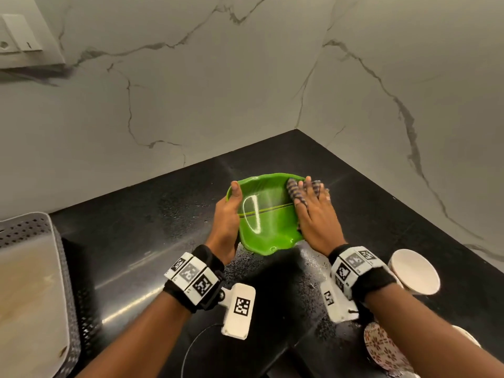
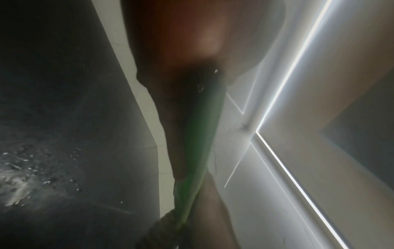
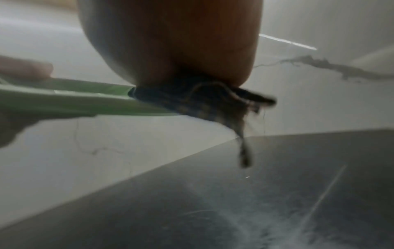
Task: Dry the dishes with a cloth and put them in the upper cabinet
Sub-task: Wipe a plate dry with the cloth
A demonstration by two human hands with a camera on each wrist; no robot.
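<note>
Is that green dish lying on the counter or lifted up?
Lifted: the green dish is gripped by the left hand, and the right wrist view shows clear space beneath it.

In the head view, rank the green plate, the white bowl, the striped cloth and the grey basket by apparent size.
1. grey basket, though cut off and near the camera
2. green plate
3. white bowl
4. striped cloth, mostly hidden under the right hand

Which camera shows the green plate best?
The head view: the whole plate shows, held between both hands. The left wrist view shows only a blurred green edge; the right wrist view shows its rim under the cloth.
</note>
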